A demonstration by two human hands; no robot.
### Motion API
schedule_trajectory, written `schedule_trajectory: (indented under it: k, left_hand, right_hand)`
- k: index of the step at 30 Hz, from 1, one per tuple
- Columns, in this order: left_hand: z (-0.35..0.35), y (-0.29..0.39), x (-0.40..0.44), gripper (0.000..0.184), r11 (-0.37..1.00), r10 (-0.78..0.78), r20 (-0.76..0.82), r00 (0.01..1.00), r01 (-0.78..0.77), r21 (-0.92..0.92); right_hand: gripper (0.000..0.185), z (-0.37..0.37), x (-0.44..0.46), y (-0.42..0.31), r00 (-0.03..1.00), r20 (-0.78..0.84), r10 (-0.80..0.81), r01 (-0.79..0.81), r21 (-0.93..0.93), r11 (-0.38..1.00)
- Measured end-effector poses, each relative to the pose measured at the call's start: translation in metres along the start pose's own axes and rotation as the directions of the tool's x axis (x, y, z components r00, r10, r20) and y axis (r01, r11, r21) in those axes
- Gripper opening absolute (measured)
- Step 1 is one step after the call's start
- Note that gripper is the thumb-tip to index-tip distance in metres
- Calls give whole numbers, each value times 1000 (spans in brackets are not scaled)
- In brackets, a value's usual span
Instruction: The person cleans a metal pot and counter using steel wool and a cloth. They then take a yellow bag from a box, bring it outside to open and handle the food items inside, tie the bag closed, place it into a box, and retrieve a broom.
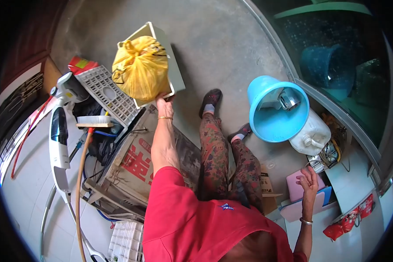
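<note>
Bin (174, 63) bearing yellow bag (142, 69) is best held level, left hand (164, 103) seemingly gripping its near corner, right hand (309, 180) empty, loosely spread.

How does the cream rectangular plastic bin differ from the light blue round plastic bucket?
The cream bin has straight sides and corners; the blue bucket is round. A bulging yellow bag fills the bin's opening, while the bucket shows bare inside beside a shiny metal item. The left hand is at the bin's edge; no hand is at the bucket. Both are open-topped.
</note>
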State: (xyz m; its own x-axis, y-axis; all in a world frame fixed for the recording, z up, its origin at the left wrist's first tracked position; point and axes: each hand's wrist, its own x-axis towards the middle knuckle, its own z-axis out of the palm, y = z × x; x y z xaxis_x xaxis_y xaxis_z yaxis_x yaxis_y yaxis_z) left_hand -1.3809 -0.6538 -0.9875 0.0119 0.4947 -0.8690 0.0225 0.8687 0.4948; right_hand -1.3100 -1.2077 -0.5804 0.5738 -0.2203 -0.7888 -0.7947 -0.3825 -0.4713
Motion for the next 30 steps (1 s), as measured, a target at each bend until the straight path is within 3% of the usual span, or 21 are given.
schedule_trajectory:
  k: [3,4,7,14,15,16,17,18,20,22,23,24,25,26,28,30]
  left_hand:
    - [2,-8,9,44,996,-2,18,1000,4,-94]
    - [-11,-15,30,46,985,-79,5,997,79,-155]
    - [-7,-24,17,43,993,-23,25,999,26,-118]
    - [-34,-54,35,44,989,-92,-63,994,84,-124]
    - [-40,-55,25,47,999,-36,23,999,36,5]
    - [-54,-53,26,47,999,-48,35,998,48,21]
    - [-75,-44,39,49,882,8,354,935,-173,438]
    - [-89,-31,46,51,579,-102,638,763,-476,662]
    - [-95,-9,37,23,742,-147,399,905,-166,650]
    - [-87,28,19,16,775,-433,203,878,248,582]
    - [-66,35,-16,14,726,-374,74,925,242,644]
    - [-46,46,-53,15,683,-274,-30,961,216,698]
    - [-59,64,-48,14,683,-429,161,889,202,702]
    - [-65,83,-37,15,683,-563,329,758,202,702]
    - [-33,99,-86,21,526,-361,113,926,102,844]
    - [-8,110,-100,6,390,-377,89,922,71,918]
  right_hand:
    - [57,17,14,-8,998,37,51,-52,19,998]
    - [57,22,17,-9,998,12,64,-64,18,998]
    - [58,39,23,-15,997,59,53,-49,-55,997]
    - [58,41,17,7,997,44,62,-61,-23,998]
    - [57,39,14,9,998,37,47,-45,-51,998]
    - [57,36,10,11,999,28,31,-29,-77,997]
    - [57,33,8,15,999,3,43,-43,-63,997]
    - [57,30,5,19,999,-7,44,-45,-79,996]
    - [55,22,-8,32,998,-46,41,-45,-86,995]
    - [51,11,-29,55,995,-99,20,-30,-96,995]
    - [49,3,-38,67,992,-128,-11,-4,-115,993]
    - [48,-8,-50,78,975,-212,71,-110,-176,978]
    - [47,-13,-69,89,946,-283,160,-227,-222,948]
    - [47,-19,-90,112,923,-330,197,-259,-153,954]
    - [52,-28,-135,175,747,-441,497,-452,210,867]
    - [57,-16,-178,222,685,-545,483,-430,234,872]
